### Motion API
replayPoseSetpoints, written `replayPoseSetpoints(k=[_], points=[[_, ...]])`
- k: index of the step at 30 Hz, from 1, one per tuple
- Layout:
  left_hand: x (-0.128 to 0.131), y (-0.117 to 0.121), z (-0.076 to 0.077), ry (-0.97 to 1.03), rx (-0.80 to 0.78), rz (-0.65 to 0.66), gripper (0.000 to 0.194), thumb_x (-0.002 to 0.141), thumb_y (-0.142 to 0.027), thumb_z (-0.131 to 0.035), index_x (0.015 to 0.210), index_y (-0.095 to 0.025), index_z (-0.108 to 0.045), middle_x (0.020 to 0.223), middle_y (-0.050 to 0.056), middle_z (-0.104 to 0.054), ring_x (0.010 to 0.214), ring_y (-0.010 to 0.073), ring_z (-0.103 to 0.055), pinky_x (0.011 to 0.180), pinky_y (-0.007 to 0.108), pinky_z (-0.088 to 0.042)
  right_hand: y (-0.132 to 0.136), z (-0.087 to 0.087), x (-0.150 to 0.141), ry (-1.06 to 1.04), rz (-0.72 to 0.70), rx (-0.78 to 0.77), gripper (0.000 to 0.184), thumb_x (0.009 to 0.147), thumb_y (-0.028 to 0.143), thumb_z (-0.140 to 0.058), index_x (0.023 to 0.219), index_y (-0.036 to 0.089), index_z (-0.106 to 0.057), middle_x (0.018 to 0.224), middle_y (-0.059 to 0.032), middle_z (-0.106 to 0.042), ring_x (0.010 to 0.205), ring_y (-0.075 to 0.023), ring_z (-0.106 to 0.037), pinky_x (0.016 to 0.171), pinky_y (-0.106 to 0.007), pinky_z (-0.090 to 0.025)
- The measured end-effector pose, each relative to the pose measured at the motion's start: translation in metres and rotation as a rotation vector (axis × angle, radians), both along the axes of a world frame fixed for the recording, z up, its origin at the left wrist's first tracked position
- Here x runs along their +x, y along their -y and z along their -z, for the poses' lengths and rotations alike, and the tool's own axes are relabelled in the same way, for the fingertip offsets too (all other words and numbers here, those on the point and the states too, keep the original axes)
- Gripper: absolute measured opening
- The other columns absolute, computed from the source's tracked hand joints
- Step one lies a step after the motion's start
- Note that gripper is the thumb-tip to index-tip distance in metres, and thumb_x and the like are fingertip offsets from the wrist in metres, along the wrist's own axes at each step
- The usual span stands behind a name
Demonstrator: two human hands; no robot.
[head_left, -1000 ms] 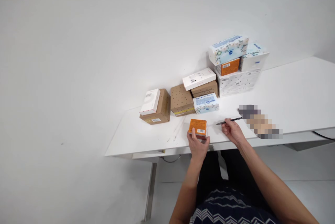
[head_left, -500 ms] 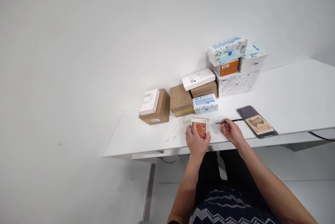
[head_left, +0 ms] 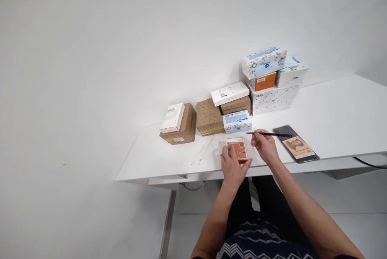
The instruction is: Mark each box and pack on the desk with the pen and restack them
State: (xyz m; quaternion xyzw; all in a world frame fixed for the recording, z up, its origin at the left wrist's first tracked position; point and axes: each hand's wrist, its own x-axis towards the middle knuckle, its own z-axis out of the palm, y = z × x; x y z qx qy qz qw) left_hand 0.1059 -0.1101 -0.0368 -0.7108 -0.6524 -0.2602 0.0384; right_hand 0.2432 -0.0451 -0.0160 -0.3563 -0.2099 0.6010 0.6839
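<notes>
My left hand (head_left: 233, 170) straddles a small flat box (head_left: 239, 148) with an orange picture on its top, near the table's front edge. Its fingers lie on the box's left side and top, and the thumb is at the lower right corner. Between the fingertips of my right hand (head_left: 266, 146) is a black pen (head_left: 276, 134), nearly level, with its thin tip to the left. The pen's other end overlaps a dark phone (head_left: 305, 156) in view, which lies on the table with a picture on its lower part.
Behind my hands lies a Manhua tissue pack (head_left: 237, 122). Brown cardboard boxes (head_left: 208, 115) stand along the wall, two with white boxes (head_left: 231, 92) on top. At right, tissue packs (head_left: 264, 63) and an orange box (head_left: 265, 81) sit on a large white pack (head_left: 275, 99).
The small box has shifted right and turned slightly, together with my left hand. My right hand has moved a little left and up with the pen. The view has tilted slightly.
</notes>
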Motion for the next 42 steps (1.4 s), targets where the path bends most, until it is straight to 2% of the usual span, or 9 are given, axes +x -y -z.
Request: replayPoseSetpoints(k=[3, 5, 10, 13, 17, 21, 26, 33, 42], points=[[0.003, -0.003, 0.009, 0.056, 0.036, 0.058, 0.073, 0.074, -0.054, -0.065, 0.129, -0.011, -0.043, 0.128, 0.02, -0.04, 0.111, 0.0312, -0.05, 0.087, 0.043, -0.051, -0.001, -0.017, -0.018, 0.188, -0.004, 0.084, 0.023, 0.072, 0.034, -0.069, 0.077, 0.022, -0.051, 0.057, 0.0055, -0.06, 0.045, -0.008, -0.05, 0.046, -0.021, -0.041], [0.003, -0.006, 0.017, 0.106, 0.088, 0.112, 0.066, 0.077, -0.047, -0.064, 0.128, -0.012, -0.043, 0.127, 0.02, -0.042, 0.113, 0.0292, -0.052, 0.086, 0.04, -0.053, -0.001, -0.022, -0.029, 0.348, -0.003, 0.111, 0.022, 0.076, 0.038, -0.063, 0.076, 0.022, -0.048, 0.056, 0.006, -0.058, 0.045, -0.0085, -0.051, 0.048, -0.022, -0.043], [-0.006, -0.013, 0.04, 0.249, 0.263, 0.245, 0.059, 0.08, -0.038, -0.064, 0.127, -0.013, -0.041, 0.123, 0.019, -0.047, 0.117, 0.027, -0.052, 0.088, 0.039, -0.054, 0.0, -0.017, -0.044, 0.681, -0.086, 0.062, 0.021, 0.081, 0.043, -0.053, 0.078, 0.024, -0.045, 0.055, 0.0042, -0.058, 0.05, -0.0139, -0.056, 0.054, -0.026, -0.046], [-0.012, -0.015, 0.051, 0.297, 0.356, 0.304, 0.056, 0.08, -0.035, -0.065, 0.125, -0.014, -0.041, 0.122, 0.019, -0.049, 0.12, 0.0265, -0.051, 0.092, 0.041, -0.052, 0.0, -0.014, -0.044, 0.856, -0.167, 0.095, 0.019, 0.083, 0.042, -0.047, 0.078, 0.024, -0.045, 0.053, 0.0028, -0.058, 0.051, -0.0162, -0.058, 0.054, -0.027, -0.045], [-0.014, -0.016, 0.059, 0.313, 0.361, 0.282, 0.053, 0.078, -0.035, -0.067, 0.12, -0.014, -0.043, 0.122, 0.019, -0.048, 0.115, 0.0262, -0.054, 0.086, 0.04, -0.055, 0.0, -0.012, -0.039, 1.041, -0.233, 0.137, 0.018, 0.084, 0.039, -0.042, 0.078, 0.023, -0.047, 0.06, -0.0004, -0.064, 0.058, -0.0183, -0.063, 0.058, -0.027, -0.044], [-0.014, -0.015, 0.059, 0.331, 0.347, 0.275, 0.051, 0.078, -0.036, -0.067, 0.117, -0.015, -0.044, 0.119, 0.019, -0.046, 0.108, 0.0245, -0.057, 0.081, 0.038, -0.056, 0.001, -0.009, -0.032, 1.195, -0.173, 0.099, 0.022, 0.084, 0.042, -0.04, 0.078, 0.023, -0.05, 0.058, -0.0024, -0.063, 0.058, -0.0201, -0.062, 0.056, -0.027, -0.042], [-0.014, -0.016, 0.059, 0.327, 0.353, 0.291, 0.048, 0.08, -0.034, -0.064, 0.118, -0.015, -0.042, 0.117, 0.017, -0.046, 0.11, 0.0238, -0.054, 0.083, 0.039, -0.054, 0.003, -0.004, -0.025, 1.261, -0.088, 0.074, 0.028, 0.084, 0.044, -0.038, 0.077, 0.021, -0.052, 0.061, -0.0045, -0.063, 0.056, -0.0194, -0.06, 0.056, -0.027, -0.042], [-0.013, -0.015, 0.06, 0.309, 0.324, 0.258, 0.051, 0.078, -0.036, -0.066, 0.118, -0.017, -0.04, 0.115, 0.016, -0.049, 0.107, 0.0241, -0.056, 0.08, 0.039, -0.055, 0.003, -0.002, -0.028, 1.312, -0.129, 0.117, 0.026, 0.085, 0.041, -0.037, 0.082, 0.021, -0.053, 0.06, -0.0045, -0.063, 0.059, -0.0205, -0.061, 0.057, -0.027, -0.042], [-0.013, -0.015, 0.058, 0.306, 0.318, 0.254, 0.053, 0.077, -0.036, -0.066, 0.118, -0.017, -0.04, 0.114, 0.016, -0.048, 0.107, 0.0243, -0.056, 0.08, 0.038, -0.055, 0.001, -0.005, -0.028, 1.389, -0.207, 0.136, 0.024, 0.085, 0.04, -0.034, 0.079, 0.022, -0.049, 0.057, -0.0026, -0.059, 0.056, -0.0206, -0.06, 0.056, -0.027, -0.039]])
